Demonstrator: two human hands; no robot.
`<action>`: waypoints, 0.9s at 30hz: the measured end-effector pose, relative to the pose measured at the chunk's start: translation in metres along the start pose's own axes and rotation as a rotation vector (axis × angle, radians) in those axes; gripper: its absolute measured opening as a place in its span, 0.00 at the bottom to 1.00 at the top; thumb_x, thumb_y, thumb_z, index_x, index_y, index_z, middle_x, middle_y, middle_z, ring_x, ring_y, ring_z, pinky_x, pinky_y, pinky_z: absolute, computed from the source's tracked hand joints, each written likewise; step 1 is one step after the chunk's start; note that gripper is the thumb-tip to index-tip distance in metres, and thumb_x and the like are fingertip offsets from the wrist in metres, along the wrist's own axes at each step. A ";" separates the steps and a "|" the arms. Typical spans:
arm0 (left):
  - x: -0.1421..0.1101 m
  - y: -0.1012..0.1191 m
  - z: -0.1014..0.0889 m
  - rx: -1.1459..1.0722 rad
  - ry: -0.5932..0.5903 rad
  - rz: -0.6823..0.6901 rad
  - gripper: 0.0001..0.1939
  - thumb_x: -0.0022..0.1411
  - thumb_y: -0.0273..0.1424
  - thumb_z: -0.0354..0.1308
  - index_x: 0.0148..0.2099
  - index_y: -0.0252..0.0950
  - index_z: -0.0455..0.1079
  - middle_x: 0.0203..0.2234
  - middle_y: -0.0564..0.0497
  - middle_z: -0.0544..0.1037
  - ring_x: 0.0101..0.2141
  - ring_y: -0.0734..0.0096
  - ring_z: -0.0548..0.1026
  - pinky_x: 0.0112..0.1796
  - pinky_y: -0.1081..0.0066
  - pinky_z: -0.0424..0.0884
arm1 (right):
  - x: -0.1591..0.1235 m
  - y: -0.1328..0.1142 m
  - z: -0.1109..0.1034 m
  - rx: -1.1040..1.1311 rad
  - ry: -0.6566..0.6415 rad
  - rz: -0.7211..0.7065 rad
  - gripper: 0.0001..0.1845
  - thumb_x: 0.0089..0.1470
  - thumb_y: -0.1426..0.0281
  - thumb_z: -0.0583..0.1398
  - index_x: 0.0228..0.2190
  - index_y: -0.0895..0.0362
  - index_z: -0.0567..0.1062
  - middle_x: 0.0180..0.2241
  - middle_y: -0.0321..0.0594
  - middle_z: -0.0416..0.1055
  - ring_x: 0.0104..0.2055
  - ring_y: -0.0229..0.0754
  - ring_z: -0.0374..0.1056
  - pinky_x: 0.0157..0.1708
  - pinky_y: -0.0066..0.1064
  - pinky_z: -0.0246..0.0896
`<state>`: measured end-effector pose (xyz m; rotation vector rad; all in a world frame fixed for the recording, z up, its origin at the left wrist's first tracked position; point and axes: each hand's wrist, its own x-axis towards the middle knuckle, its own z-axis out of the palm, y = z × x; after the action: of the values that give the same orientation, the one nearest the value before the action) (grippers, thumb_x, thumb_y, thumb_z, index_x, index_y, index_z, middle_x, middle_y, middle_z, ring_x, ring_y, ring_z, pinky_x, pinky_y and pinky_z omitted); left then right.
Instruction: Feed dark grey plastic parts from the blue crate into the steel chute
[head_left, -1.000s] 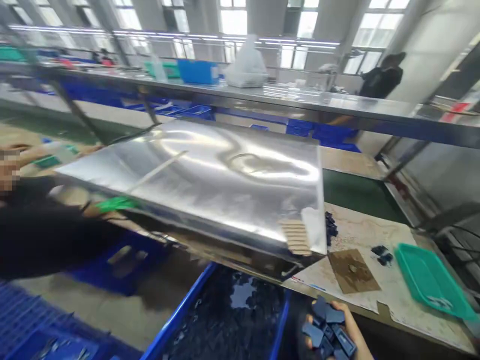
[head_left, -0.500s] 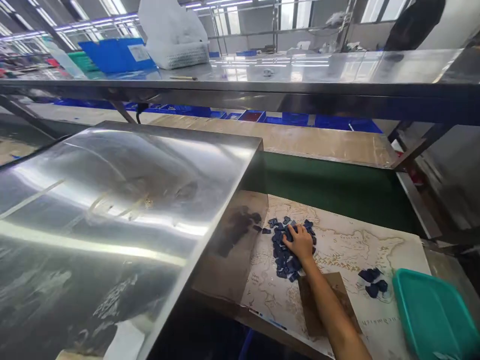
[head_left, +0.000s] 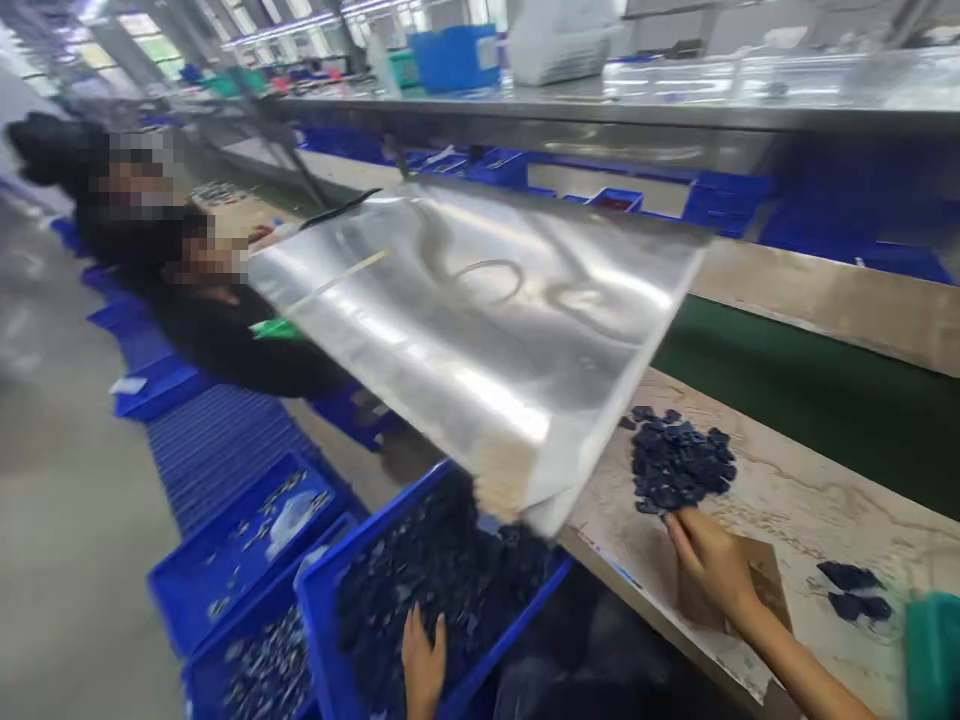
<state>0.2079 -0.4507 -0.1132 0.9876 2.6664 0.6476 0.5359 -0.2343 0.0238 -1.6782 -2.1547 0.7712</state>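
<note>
Since the dark blue pieces (head_left: 679, 462) lie loose on the printed mat (head_left: 817, 470), they seem light and easily scattered, best scooped; the right hand (head_left: 709, 565), fingers parted, is just beside them; the open left hand (head_left: 424, 665) is at the blue crate (head_left: 375, 525).

Loose heap of dark-blue pieces (head_left: 679, 463)
</note>
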 end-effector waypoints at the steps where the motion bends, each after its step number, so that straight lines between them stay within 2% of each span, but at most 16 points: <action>1: 0.006 -0.020 0.002 -0.006 0.018 -0.086 0.18 0.64 0.36 0.55 0.54 0.34 0.65 0.50 0.44 0.71 0.47 0.60 0.72 0.47 0.54 0.71 | -0.016 -0.020 0.018 0.020 -0.125 -0.078 0.24 0.53 0.51 0.50 0.20 0.51 0.75 0.23 0.46 0.72 0.29 0.51 0.70 0.35 0.43 0.66; 2: 0.013 -0.040 0.003 -0.020 0.037 -0.169 0.18 0.64 0.35 0.55 0.54 0.33 0.65 0.51 0.42 0.71 0.49 0.58 0.72 0.49 0.52 0.70 | -0.030 -0.041 0.041 0.061 -0.273 -0.163 0.22 0.52 0.51 0.52 0.20 0.50 0.75 0.21 0.44 0.72 0.27 0.49 0.70 0.33 0.41 0.67; 4: 0.027 -0.082 0.005 -0.059 0.084 -0.324 0.21 0.64 0.34 0.52 0.56 0.27 0.64 0.53 0.34 0.69 0.56 0.51 0.66 0.55 0.52 0.65 | -0.043 -0.080 0.102 0.099 -0.501 -0.290 0.17 0.49 0.52 0.57 0.27 0.49 0.79 0.31 0.42 0.77 0.35 0.49 0.74 0.38 0.38 0.69; 5: 0.035 -0.102 0.006 -0.078 0.109 -0.393 0.24 0.64 0.34 0.50 0.57 0.24 0.62 0.55 0.30 0.67 0.59 0.48 0.62 0.57 0.51 0.61 | -0.043 -0.097 0.139 0.088 -0.564 -0.326 0.17 0.48 0.53 0.58 0.31 0.49 0.80 0.36 0.42 0.78 0.40 0.49 0.74 0.42 0.39 0.69; 7: 0.049 -0.140 0.012 -0.117 0.150 -0.498 0.28 0.64 0.36 0.49 0.60 0.20 0.58 0.58 0.26 0.63 0.62 0.44 0.56 0.58 0.49 0.57 | -0.025 -0.122 0.219 0.045 -0.597 -0.337 0.20 0.49 0.53 0.58 0.38 0.52 0.79 0.47 0.45 0.74 0.50 0.51 0.70 0.50 0.41 0.65; 9: 0.062 -0.170 0.025 -0.146 0.180 -0.558 0.31 0.63 0.38 0.49 0.61 0.20 0.57 0.60 0.26 0.60 0.63 0.42 0.52 0.58 0.46 0.56 | 0.013 -0.137 0.300 -0.007 -0.537 -0.288 0.23 0.50 0.55 0.60 0.42 0.56 0.77 0.51 0.50 0.70 0.54 0.55 0.65 0.54 0.47 0.61; 11: 0.072 -0.191 0.043 -0.155 0.201 -0.580 0.32 0.62 0.40 0.50 0.62 0.23 0.58 0.62 0.28 0.58 0.64 0.39 0.47 0.57 0.42 0.56 | 0.060 -0.144 0.373 -0.040 -0.406 -0.211 0.25 0.55 0.57 0.59 0.49 0.58 0.71 0.56 0.52 0.64 0.58 0.56 0.60 0.56 0.53 0.54; 13: 0.081 -0.200 0.061 -0.150 0.207 -0.575 0.31 0.62 0.41 0.51 0.62 0.28 0.60 0.64 0.32 0.55 0.65 0.39 0.43 0.57 0.40 0.54 | 0.103 -0.144 0.431 -0.048 -0.255 -0.140 0.26 0.59 0.59 0.57 0.55 0.56 0.65 0.60 0.50 0.57 0.60 0.56 0.55 0.57 0.57 0.50; 15: 0.090 -0.200 0.075 -0.128 0.192 -0.556 0.30 0.61 0.40 0.52 0.62 0.32 0.61 0.65 0.36 0.54 0.65 0.41 0.45 0.58 0.40 0.52 | 0.131 -0.139 0.473 -0.044 -0.129 -0.096 0.27 0.60 0.60 0.57 0.58 0.55 0.61 0.62 0.48 0.52 0.62 0.57 0.51 0.58 0.59 0.47; 17: 0.100 -0.190 0.083 -0.077 0.171 -0.550 0.28 0.61 0.40 0.53 0.62 0.35 0.62 0.64 0.36 0.57 0.63 0.42 0.51 0.56 0.39 0.54 | 0.138 -0.130 0.497 -0.032 -0.060 -0.092 0.27 0.59 0.60 0.58 0.57 0.55 0.62 0.63 0.47 0.50 0.62 0.58 0.50 0.58 0.59 0.46; 19: 0.110 -0.176 0.083 -0.035 0.163 -0.562 0.27 0.60 0.41 0.54 0.59 0.37 0.66 0.60 0.37 0.63 0.60 0.41 0.55 0.53 0.40 0.59 | 0.132 -0.121 0.505 -0.011 -0.056 -0.121 0.24 0.59 0.61 0.58 0.54 0.55 0.65 0.62 0.47 0.51 0.62 0.57 0.51 0.58 0.57 0.48; 23: 0.123 -0.159 0.077 -0.086 0.182 -0.563 0.23 0.57 0.41 0.58 0.53 0.36 0.71 0.51 0.38 0.72 0.57 0.38 0.58 0.49 0.40 0.62 | 0.113 -0.112 0.493 0.042 -0.136 -0.169 0.19 0.57 0.62 0.60 0.48 0.58 0.70 0.59 0.46 0.57 0.59 0.53 0.55 0.55 0.52 0.54; 27: 0.136 -0.171 0.076 -0.134 0.205 -0.508 0.21 0.55 0.39 0.60 0.49 0.34 0.72 0.44 0.39 0.76 0.52 0.44 0.63 0.51 0.46 0.63 | 0.123 -0.112 0.481 0.113 -0.229 -0.167 0.18 0.57 0.61 0.60 0.45 0.58 0.71 0.56 0.46 0.61 0.57 0.52 0.58 0.54 0.50 0.56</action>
<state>0.0371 -0.4522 -0.2690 0.1951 2.8294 0.8246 0.1532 -0.2447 -0.3111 -1.3918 -2.3174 1.0581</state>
